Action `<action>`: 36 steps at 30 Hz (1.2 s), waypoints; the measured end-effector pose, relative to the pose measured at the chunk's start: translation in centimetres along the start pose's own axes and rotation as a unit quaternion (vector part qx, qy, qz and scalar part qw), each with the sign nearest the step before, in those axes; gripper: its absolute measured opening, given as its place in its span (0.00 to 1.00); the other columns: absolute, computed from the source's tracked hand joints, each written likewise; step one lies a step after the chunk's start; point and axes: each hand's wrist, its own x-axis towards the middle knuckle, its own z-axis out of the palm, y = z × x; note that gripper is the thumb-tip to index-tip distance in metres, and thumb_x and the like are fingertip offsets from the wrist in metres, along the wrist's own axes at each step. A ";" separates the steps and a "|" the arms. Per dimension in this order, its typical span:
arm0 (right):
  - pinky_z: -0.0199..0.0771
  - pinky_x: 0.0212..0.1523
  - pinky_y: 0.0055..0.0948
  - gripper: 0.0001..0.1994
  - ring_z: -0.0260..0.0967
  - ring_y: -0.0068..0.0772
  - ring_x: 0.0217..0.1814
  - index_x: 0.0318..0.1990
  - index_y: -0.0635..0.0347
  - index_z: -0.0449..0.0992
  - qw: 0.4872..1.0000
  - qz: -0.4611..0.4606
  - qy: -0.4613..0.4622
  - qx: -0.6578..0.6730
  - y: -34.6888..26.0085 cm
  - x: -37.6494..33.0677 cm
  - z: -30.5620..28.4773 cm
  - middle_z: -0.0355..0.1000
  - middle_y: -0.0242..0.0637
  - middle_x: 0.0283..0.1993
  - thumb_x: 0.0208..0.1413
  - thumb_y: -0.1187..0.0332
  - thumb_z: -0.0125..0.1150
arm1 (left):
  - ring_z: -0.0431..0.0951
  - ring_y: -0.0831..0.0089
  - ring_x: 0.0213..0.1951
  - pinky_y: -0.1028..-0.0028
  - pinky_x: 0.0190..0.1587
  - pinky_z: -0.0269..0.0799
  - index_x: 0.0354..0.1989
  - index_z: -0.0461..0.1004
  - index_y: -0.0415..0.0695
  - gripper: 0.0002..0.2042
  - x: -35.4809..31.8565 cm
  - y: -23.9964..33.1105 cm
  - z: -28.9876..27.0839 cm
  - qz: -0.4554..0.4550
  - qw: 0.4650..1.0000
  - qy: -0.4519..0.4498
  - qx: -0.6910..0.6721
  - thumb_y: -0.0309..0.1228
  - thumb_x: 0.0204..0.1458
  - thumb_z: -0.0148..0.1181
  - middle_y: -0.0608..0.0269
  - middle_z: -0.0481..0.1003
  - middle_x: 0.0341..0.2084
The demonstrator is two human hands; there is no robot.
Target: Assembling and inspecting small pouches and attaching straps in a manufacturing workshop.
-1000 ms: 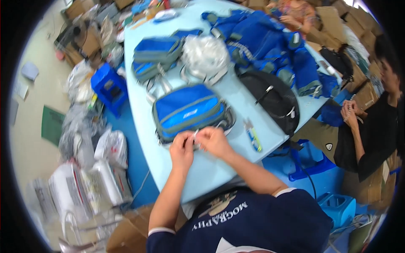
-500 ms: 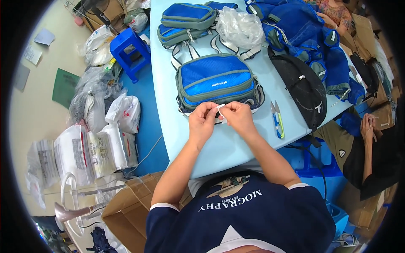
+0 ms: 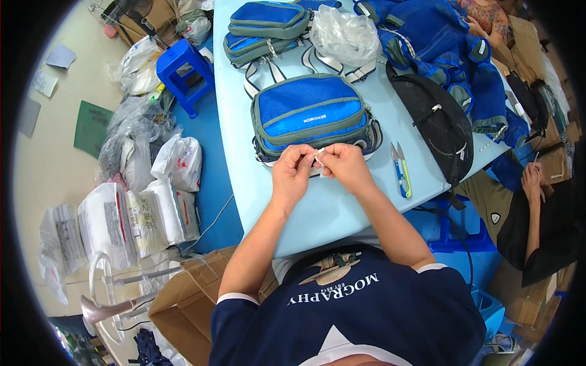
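Observation:
Close together at the near edge of a blue and grey bag (image 3: 310, 107), my left hand (image 3: 292, 174) and my right hand (image 3: 348, 169) pinch a small white cord (image 3: 319, 152) between fingertips and thumbs. Most of the cord is hidden by the fingers, and how it runs or whether it joins the bag I cannot tell. The bag lies front up on the table, with striped straps (image 3: 373, 140) bunched around its sides. To the right of my right hand lie thread snips (image 3: 401, 171) with blue and yellow-green handles, touched by neither hand.
Stacked blue and grey bags (image 3: 265, 30) and a clear plastic bag (image 3: 343, 36) lie farther back on the light blue table (image 3: 305, 222). A black half-round bag (image 3: 433, 122) and a blue pile (image 3: 427, 30) are at right. Two other people sit along the right side.
Both hands remain at the bag's near edge, pinching the white cord, with only small finger shifts. The nearby person's hands at right have moved slightly.

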 end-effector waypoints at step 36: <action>0.66 0.26 0.24 0.06 0.69 0.23 0.25 0.32 0.64 0.72 0.982 -0.182 -0.041 -0.018 0.0 -1.9 -3.4 0.74 0.39 0.35 0.46 0.76 0.62 | 0.68 0.85 0.23 0.84 0.27 0.64 0.27 0.77 0.38 0.03 1.4 2.9 0.6 -0.152 0.985 -0.041 -0.072 0.24 0.47 0.60 0.69 0.74 0.21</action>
